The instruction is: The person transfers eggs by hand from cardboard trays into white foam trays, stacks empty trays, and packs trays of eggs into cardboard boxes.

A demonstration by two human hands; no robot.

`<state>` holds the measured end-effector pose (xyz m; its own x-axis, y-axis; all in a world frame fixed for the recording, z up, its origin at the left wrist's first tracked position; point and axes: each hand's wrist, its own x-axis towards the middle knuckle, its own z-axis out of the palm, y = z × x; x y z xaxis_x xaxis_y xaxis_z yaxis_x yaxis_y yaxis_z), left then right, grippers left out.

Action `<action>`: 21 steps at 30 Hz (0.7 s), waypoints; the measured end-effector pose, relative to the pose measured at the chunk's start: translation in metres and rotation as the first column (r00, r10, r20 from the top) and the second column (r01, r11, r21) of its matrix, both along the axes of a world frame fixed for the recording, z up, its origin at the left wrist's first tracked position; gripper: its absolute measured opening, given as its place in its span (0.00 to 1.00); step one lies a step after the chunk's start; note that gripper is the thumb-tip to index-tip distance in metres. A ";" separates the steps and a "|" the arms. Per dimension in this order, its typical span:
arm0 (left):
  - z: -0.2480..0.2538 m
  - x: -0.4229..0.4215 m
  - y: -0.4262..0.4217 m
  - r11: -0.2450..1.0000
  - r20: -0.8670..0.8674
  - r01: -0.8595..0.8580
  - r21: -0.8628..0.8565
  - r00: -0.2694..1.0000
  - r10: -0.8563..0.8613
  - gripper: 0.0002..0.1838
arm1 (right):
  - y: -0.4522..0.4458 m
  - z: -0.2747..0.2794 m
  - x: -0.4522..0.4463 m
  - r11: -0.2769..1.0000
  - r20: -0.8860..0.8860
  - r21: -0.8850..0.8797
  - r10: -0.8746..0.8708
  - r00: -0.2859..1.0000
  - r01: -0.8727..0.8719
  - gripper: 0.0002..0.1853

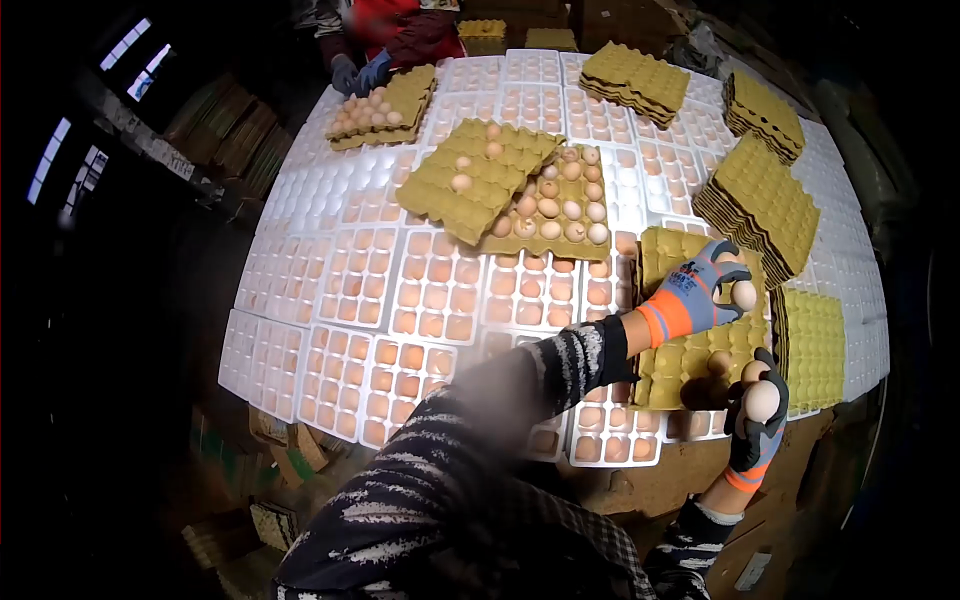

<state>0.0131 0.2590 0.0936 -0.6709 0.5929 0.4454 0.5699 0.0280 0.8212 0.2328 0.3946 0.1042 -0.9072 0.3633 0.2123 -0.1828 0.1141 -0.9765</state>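
My left hand (700, 290), in a grey and orange glove with dark fingertips, is curled round an egg (743, 295) above a yellow egg tray (660, 375). Another egg shows partly beneath its fingers. Nearer to me, at the tray's lower right corner, my right hand (757, 430) wears a matching glove and is closed on eggs (761, 401); two show in it. One more egg (719, 363) lies on the tray, just left of my right hand.
White trays of eggs (436, 285) cover most of the table. Yellow tray stacks stand at the right (765, 205) and back (635, 80). A tilted yellow tray (470, 180) overlaps a filled one (550, 235). Across the table, a person's gloved hands (362, 75) are beside another tray of eggs.
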 end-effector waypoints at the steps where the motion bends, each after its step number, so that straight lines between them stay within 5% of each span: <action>1: -0.002 0.003 -0.043 0.997 0.082 -0.035 0.070 0.996 0.029 0.27 | -0.020 -0.005 -0.007 0.998 0.011 -0.028 0.063 0.998 -0.063 0.22; 5: -0.044 0.004 -0.236 0.952 0.172 -0.287 0.107 0.948 0.267 0.26 | -0.155 -0.017 -0.075 0.883 -0.148 0.026 0.467 0.872 -0.469 0.25; 9: -0.093 0.003 -0.432 0.824 0.530 -0.545 0.153 0.749 0.397 0.26 | -0.310 -0.011 -0.170 0.624 0.050 -0.142 0.780 0.624 -0.768 0.33; 11: -0.096 -0.002 -0.523 0.729 0.391 -0.684 -0.021 0.666 0.636 0.26 | -0.384 -0.041 -0.219 0.611 0.188 -0.049 0.783 0.593 -0.790 0.34; 12: -0.104 -0.006 -0.563 0.646 0.278 -0.763 -0.033 0.614 0.739 0.27 | -0.421 -0.056 -0.245 0.561 0.074 0.016 0.825 0.560 -0.828 0.33; 15: -0.135 -0.044 -0.694 0.685 0.341 -0.728 0.022 0.649 0.680 0.24 | -0.528 -0.067 -0.307 0.556 0.135 0.305 0.779 0.613 -0.774 0.26; 16: -0.133 -0.055 -0.726 0.760 0.471 -0.649 -0.042 0.658 0.588 0.24 | -0.561 -0.082 -0.334 0.541 0.225 0.281 0.766 0.602 -0.793 0.28; 17: -0.120 -0.060 -0.725 0.505 0.117 -0.863 0.026 0.505 0.855 0.21 | -0.591 -0.085 -0.353 0.548 0.171 0.430 0.731 0.661 -0.717 0.27; 21: -0.122 -0.132 -0.784 0.415 0.070 -0.897 -0.149 0.410 0.910 0.25 | -0.694 -0.090 -0.417 0.414 0.344 0.710 0.502 0.793 -0.570 0.28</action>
